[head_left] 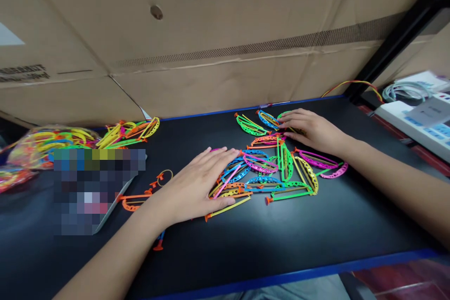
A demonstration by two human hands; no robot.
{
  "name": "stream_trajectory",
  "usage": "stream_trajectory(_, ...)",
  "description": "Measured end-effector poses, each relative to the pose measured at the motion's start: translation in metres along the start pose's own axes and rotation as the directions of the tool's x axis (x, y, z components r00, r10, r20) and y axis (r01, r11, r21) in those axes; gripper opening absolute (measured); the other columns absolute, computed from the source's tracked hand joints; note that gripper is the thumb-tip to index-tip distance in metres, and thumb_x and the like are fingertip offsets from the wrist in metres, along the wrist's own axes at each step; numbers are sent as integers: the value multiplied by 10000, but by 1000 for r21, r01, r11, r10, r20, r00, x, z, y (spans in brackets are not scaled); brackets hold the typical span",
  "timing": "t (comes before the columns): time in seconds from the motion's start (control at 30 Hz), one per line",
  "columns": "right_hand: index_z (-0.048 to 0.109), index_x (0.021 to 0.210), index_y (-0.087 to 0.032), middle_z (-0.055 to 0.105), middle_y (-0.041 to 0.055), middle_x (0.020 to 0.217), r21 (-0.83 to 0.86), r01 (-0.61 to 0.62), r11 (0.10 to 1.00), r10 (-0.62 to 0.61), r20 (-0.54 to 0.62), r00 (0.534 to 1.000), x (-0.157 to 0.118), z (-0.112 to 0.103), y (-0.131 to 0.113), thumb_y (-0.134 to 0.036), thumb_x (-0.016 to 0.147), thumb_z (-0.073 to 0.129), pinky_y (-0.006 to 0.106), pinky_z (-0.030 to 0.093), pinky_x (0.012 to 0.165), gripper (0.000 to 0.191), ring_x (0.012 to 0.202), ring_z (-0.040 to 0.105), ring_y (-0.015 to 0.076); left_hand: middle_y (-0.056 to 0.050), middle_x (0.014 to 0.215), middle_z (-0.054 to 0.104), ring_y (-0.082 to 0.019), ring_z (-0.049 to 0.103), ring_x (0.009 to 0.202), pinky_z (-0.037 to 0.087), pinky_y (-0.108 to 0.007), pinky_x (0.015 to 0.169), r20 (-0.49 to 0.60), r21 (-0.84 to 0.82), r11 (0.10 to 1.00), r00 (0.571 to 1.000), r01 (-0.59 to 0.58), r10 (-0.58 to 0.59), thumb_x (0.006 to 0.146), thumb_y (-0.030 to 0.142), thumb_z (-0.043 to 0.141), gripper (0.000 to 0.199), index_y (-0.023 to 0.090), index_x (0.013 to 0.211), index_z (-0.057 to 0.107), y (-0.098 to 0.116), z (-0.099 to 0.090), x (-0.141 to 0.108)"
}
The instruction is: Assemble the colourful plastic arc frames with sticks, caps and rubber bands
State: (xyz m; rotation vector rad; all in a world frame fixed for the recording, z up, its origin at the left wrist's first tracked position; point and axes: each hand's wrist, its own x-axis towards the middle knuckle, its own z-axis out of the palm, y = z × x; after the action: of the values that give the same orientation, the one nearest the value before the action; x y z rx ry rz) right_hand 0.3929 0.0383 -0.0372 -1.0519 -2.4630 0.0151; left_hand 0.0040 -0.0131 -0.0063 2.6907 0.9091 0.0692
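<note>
Several small plastic toy bows (260,164) in pink, blue, green, orange and yellow lie in a loose pile, some with sucker-tipped arrows (291,196). My left hand (204,178) rests over the left side of the pile, fingers stretched out and touching the bows. At the far right of the pile, my right hand (309,129) lies palm down with its fingers extended, partly covering a green bow and a blue bow (267,119). An orange bow (131,204) sits left of my left forearm, near a tan rubber band (165,177).
Clear bags of toy bows (52,145) stand at the left, beside loose yellow and orange bows (128,131). A blurred-out flat item (98,192) lies nearer. Behind the black table (246,243) rises a cardboard box (228,18). A white power strip (418,122) is at right.
</note>
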Motion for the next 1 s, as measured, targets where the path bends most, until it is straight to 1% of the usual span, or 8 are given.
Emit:
stream_trajectory(0.27, 805, 1165, -247, 797, 107, 1222, 36, 25, 999, -23, -38, 999, 0, 0, -2, -267, 1047, 578, 538, 588, 1048, 257, 1194, 713, 315, -119, 1745, 380, -312, 331, 1633, 281, -558, 1349, -24, 6, 1000, 999, -21, 22, 1052, 482, 583, 771, 241, 1704, 250, -3, -1, -4)
stream_trajectory(0.37, 776, 1241, -242, 782, 127, 1252, 32, 4, 999, -3, -44, 999, -1, -2, -6, -311, 1057, 571, 541, 585, 1051, 284, 1190, 713, 320, -108, 1764, 342, -295, 299, 1647, 257, -553, 1358, -20, 0, 1000, 1000, -15, 15, 1084, 511, 513, 746, 248, 1716, 217, -1, -2, -4)
stream_trajectory(0.5, 562, 1553, -202, 645, 186, 1507, -82, -67, 994, 65, -25, 998, -3, -2, -6, -446, 1063, 568, 605, 507, 1152, 548, 1377, 615, 369, -174, 1794, 219, -386, 181, 1670, 193, -604, 1362, 15, 5, 1000, 1000, 20, -20, 871, 792, 682, 1167, 204, 1732, 158, 2, -1, -2)
stream_trajectory(0.57, 483, 1619, -219, 564, 184, 1599, -127, -80, 989, 84, 21, 996, -5, 0, -3, -478, 1075, 531, 633, 458, 1193, 605, 1469, 537, 381, -177, 1799, 199, -397, 167, 1671, 166, -612, 1365, 28, 14, 1000, 999, 26, -27, 809, 800, 743, 1248, 215, 1735, 145, 2, 0, -2)
stream_trajectory(0.67, 602, 1528, -257, 584, 160, 1586, -151, -75, 986, 87, 70, 994, -8, 1, 2, -462, 1088, 490, 652, 430, 1211, 498, 1511, 491, 381, -139, 1796, 238, -355, 214, 1668, 179, -594, 1368, 26, 12, 1000, 999, 21, -22, 933, 665, 694, 1055, 255, 1734, 143, 2, 1, -2)
stream_trajectory(0.8, 741, 1341, -225, 638, 189, 1507, -182, -135, 974, 138, 9, 990, -6, -3, 2, -470, 1066, 534, 664, 462, 1170, 423, 1434, 554, 415, -122, 1783, 288, -333, 276, 1652, 224, -570, 1364, 7, 0, 1000, 1000, 1, -1, 1006, 543, 637, 916, 257, 1729, 153, 1, 0, -2)
stream_trajectory(0.9, 649, 1477, -201, 610, 204, 1537, -161, -144, 976, 140, -40, 989, -4, -5, -3, -432, 1069, 532, 665, 450, 1179, 483, 1431, 557, 415, -120, 1775, 310, -333, 297, 1644, 247, -569, 1358, -4, -4, 1000, 1000, -4, 4, 1013, 491, 635, 884, 259, 1727, 166, 2, 0, -3)
stream_trajectory(1.0, 533, 1595, -272, 525, 144, 1644, -122, -59, 991, 61, 15, 998, -3, -1, -7, -375, 1070, 532, 671, 403, 1224, 535, 1520, 475, 392, -111, 1772, 320, -325, 305, 1643, 245, -577, 1358, -11, -4, 1000, 1000, -21, 21, 1018, 443, 625, 854, 281, 1726, 175, 4, 3, -2)
